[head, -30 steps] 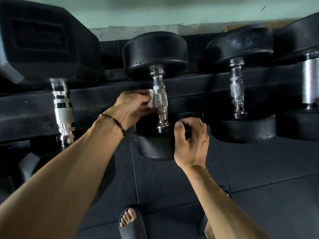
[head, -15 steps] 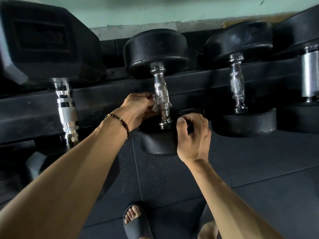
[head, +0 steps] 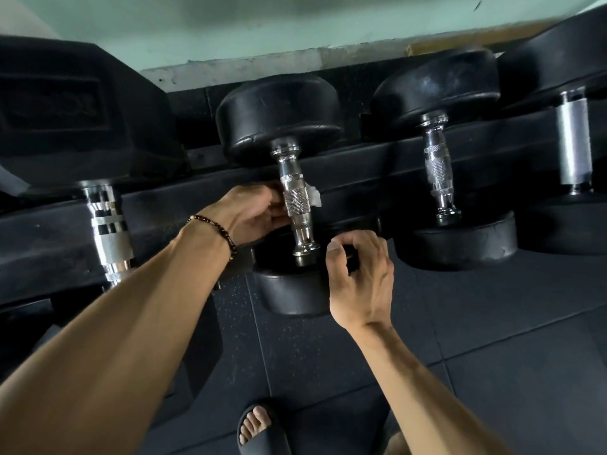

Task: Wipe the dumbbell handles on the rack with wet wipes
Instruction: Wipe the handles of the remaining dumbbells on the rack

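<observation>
Head view looks down on a black rack (head: pixel 361 188) against a pale green wall (head: pixel 230 31), with dark rubber floor (head: pixel 492 323) below. Left hand (head: pixel 249 213) curls round the chrome handle (head: pixel 295 198), pressing a white wipe (head: pixel 313 196) behind it. Right hand (head: pixel 359 284) grips the dumbbell's near weight (head: pixel 289 293).

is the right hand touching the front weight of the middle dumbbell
Touching. The head view shows the right hand gripping the rim of the front weight, thumb on its top face and fingers curled over the edge.
</observation>
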Demonstrator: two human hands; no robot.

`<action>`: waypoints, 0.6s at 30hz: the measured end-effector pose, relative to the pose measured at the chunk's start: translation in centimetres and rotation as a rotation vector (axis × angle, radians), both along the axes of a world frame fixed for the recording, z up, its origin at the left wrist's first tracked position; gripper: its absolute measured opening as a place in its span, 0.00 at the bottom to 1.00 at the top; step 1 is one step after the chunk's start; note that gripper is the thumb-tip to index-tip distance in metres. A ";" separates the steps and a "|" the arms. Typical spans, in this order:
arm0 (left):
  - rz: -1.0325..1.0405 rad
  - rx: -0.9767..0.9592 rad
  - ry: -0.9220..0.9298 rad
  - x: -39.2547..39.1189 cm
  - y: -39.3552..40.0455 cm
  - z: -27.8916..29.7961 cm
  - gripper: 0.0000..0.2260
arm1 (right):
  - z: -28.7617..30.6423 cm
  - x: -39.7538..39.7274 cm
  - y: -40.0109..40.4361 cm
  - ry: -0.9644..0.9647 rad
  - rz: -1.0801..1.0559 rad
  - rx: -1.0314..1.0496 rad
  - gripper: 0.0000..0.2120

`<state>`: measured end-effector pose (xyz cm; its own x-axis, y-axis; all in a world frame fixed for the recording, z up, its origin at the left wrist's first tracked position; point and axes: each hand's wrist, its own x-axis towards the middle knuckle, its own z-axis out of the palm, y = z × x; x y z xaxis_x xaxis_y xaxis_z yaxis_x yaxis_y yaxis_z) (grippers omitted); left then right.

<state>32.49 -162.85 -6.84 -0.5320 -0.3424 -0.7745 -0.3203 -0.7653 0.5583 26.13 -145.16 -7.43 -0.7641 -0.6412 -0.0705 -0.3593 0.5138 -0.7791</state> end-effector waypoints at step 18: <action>-0.116 -0.283 -0.103 2.5 2.9 -2.0 0.15 | 0.0 0.0 -0.1 0.003 -0.009 -0.010 0.19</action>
